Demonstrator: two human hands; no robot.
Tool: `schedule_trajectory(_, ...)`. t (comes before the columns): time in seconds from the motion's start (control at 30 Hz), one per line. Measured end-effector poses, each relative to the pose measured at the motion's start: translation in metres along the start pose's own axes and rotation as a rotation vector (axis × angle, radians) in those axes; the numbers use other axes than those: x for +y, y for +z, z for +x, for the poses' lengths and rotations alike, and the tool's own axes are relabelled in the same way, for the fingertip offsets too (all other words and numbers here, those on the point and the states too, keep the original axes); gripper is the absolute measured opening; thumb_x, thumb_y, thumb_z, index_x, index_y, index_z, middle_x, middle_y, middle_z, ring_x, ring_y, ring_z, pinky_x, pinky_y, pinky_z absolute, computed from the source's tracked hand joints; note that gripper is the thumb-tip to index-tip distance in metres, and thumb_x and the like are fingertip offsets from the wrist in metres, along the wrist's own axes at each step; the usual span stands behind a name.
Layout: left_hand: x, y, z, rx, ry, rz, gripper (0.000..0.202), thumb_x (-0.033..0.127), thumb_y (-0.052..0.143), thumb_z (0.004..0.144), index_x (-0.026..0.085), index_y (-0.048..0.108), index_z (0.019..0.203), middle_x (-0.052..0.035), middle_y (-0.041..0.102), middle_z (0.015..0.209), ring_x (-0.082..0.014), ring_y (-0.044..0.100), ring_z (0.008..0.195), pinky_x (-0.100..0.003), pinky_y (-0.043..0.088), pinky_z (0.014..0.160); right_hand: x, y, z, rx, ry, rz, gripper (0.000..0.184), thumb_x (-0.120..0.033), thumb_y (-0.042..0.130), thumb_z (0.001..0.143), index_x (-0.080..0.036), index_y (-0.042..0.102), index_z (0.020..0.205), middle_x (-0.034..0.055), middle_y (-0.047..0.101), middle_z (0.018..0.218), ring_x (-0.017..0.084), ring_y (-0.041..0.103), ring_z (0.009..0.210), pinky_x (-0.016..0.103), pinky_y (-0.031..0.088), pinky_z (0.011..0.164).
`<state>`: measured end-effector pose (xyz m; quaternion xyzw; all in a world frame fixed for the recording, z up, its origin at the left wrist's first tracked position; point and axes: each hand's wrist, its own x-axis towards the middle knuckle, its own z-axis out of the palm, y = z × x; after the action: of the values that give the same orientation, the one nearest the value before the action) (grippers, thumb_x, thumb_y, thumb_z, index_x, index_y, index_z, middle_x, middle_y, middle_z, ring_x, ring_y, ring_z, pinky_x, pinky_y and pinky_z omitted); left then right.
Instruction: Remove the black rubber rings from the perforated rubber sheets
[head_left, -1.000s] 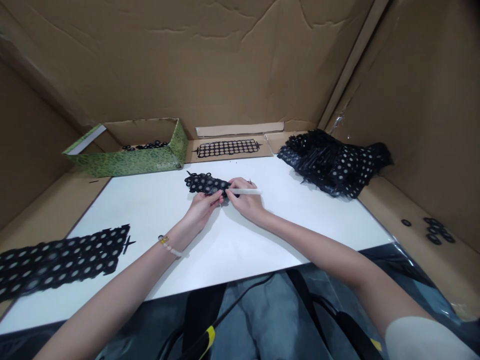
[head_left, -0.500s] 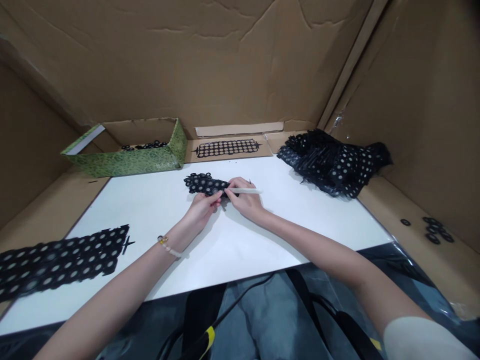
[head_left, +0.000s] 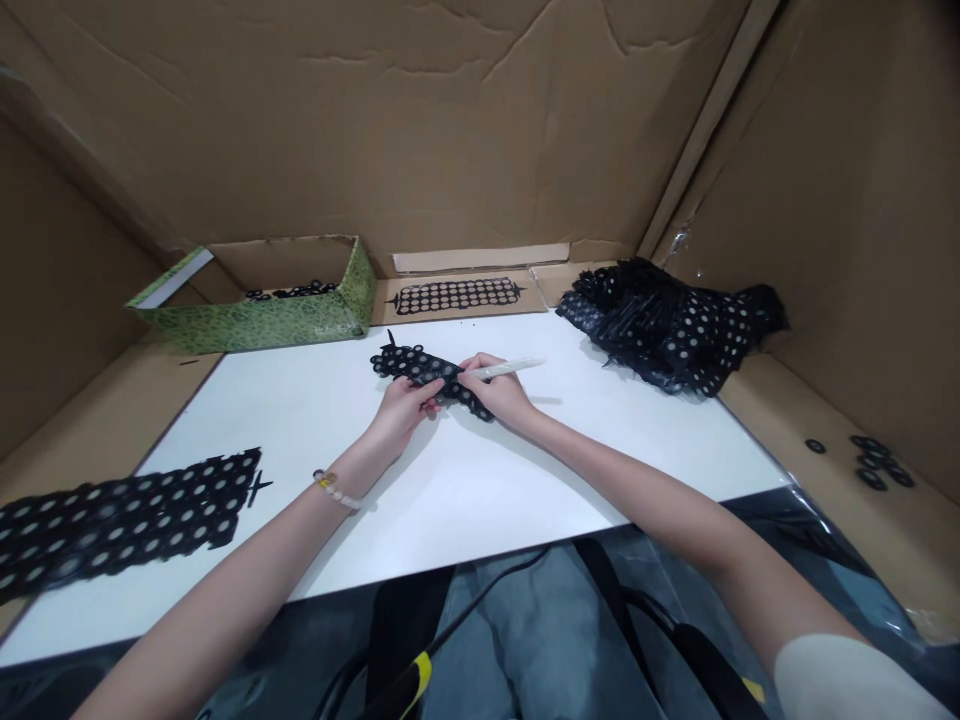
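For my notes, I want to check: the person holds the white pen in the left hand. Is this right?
No. The head view shows the white pen in the right hand, not in the left hand.

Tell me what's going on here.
A person works at a white board. Their left hand grips a black perforated strip, their right hand holding a white pen against it. A larger perforated sheet lies at left, a black heap sits right, and small black rings lie in a green box.
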<state>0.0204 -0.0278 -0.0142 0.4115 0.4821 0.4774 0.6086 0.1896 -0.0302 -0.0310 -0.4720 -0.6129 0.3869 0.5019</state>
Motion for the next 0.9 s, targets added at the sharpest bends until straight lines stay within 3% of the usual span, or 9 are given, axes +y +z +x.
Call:
schedule_trajectory(0.1, -0.0002, -0.0018, 0.0015, -0.01, 0.004, 0.052, 0.026, 0.022, 0.086, 0.056, 0.015, 0.062, 0.065, 0.0007, 0.058, 0.056, -0.0105, 0.051, 0.049, -0.024, 0.04, 0.047, -0.0006, 0.0002, -0.0007, 0.004, 0.007, -0.025, 0.014, -0.034, 0.06, 0.078, -0.022, 0.056, 0.072, 0.0004, 0.069, 0.094, 0.016, 0.062, 0.086, 0.03, 0.046, 0.084)
schedule_trajectory(0.3, 0.0007, -0.0024, 0.0019, -0.042, -0.018, 0.054, 0.029, 0.025, 0.086, 0.054, 0.014, 0.06, 0.063, 0.0024, 0.054, 0.055, -0.0063, 0.041, 0.045, -0.022, 0.026, 0.042, -0.002, 0.0017, -0.002, 0.007, -0.022, -0.062, 0.016, -0.035, 0.06, 0.078, -0.023, 0.055, 0.069, 0.0008, 0.068, 0.092, 0.017, 0.062, 0.088, 0.031, 0.046, 0.085)
schedule_trajectory(0.5, 0.0016, -0.0004, 0.0007, -0.008, -0.032, -0.005, 0.031, 0.02, 0.088, 0.049, 0.014, 0.06, 0.062, 0.0014, 0.057, 0.06, -0.0065, 0.042, 0.05, -0.022, 0.025, 0.045, -0.0049, 0.0039, -0.003, 0.026, -0.035, -0.153, 0.016, -0.033, 0.059, 0.08, -0.023, 0.054, 0.068, 0.0009, 0.067, 0.091, 0.018, 0.062, 0.09, 0.031, 0.046, 0.084)
schedule_trajectory(0.9, -0.0003, -0.0017, 0.0025, -0.007, -0.068, -0.054, 0.041, 0.015, 0.089, 0.049, 0.016, 0.049, 0.056, 0.005, 0.048, 0.055, -0.0047, 0.036, 0.048, -0.021, 0.022, 0.042, -0.0058, 0.0091, -0.0003, 0.056, -0.062, -0.346, 0.013, -0.026, 0.055, 0.082, -0.022, 0.053, 0.07, 0.0013, 0.064, 0.085, 0.018, 0.06, 0.087, 0.031, 0.045, 0.083)
